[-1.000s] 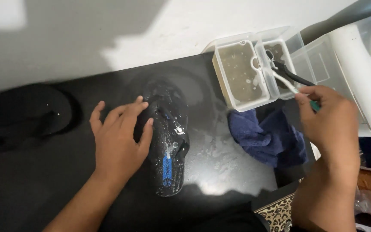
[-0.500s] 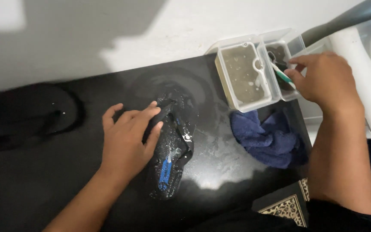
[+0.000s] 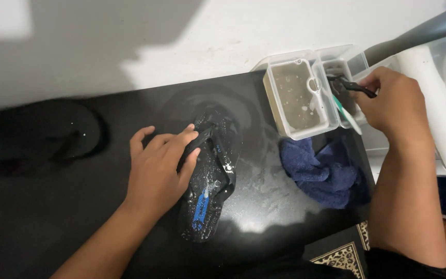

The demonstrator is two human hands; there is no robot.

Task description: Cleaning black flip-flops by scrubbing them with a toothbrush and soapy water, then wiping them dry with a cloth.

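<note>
Now tilted toe-up-right, the wet sandal point(image 3: 210, 178) lies under the flat left hand point(image 3: 158, 173); right hand point(image 3: 391, 101) grips a brush point(image 3: 351, 87).

blue label point(image 3: 200, 205) | rectangular, seemingly | on black sandal point(image 3: 210, 181)

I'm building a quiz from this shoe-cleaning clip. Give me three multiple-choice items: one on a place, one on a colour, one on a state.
1. Where does the left hand rest?
A) on the black flip-flop
B) in a tub
C) on the cloth

2. What colour is the crumpled cloth?
A) red
B) blue
C) white

3. How is the nearer clear tub?
A) dry
B) lidded
C) holding murky water

Answers: 1 A, its fingers lie across the sandal's strap; 2 B, dark blue folds beside the tubs; 3 C, cloudy liquid with bubbles fills it.
</note>
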